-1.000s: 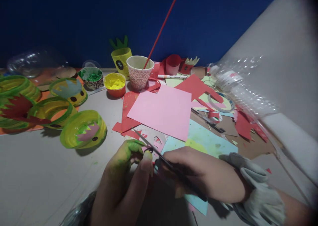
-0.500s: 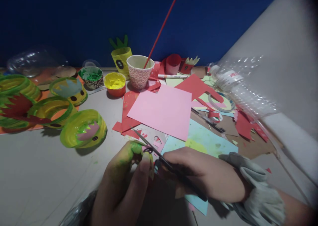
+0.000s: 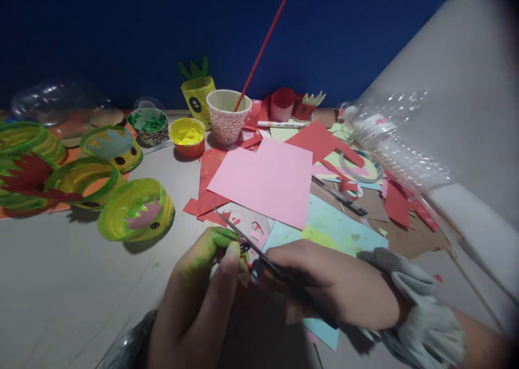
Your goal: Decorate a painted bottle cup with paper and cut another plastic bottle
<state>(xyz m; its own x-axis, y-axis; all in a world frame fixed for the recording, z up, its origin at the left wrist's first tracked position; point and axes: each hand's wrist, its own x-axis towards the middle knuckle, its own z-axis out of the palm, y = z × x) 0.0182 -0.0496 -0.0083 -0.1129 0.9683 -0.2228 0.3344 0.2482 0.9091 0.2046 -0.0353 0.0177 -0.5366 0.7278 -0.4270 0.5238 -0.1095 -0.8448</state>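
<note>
My left hand (image 3: 203, 293), smeared with green paint on its index finger, pinches a small paper piece (image 3: 244, 248) with a dark drawn mark between thumb and forefinger. My right hand (image 3: 328, 282) is wrapped round a pair of scissors (image 3: 259, 252). Their blades point up and left and pass right beside the paper piece; I cannot tell whether they are cutting into it. The black handles are partly hidden by my fingers. Beyond the blade tips lies a pink sheet of paper (image 3: 267, 179). Under my right wrist is a light blue sheet (image 3: 344, 225) with yellow-green stains.
Green-and-yellow painted rings (image 3: 135, 209) with paper crowns stand at left. Behind are a green paint cup (image 3: 148, 125), a yellow paint cup (image 3: 187, 136) and a paper cup (image 3: 229, 117) holding a red stick. At right lie a tape roll (image 3: 379, 169) and a plastic bottle (image 3: 397, 147).
My left thumb has shifted slightly up and left on the paper piece, leaving more of its dark mark showing. The scissors and right hand have barely moved.
</note>
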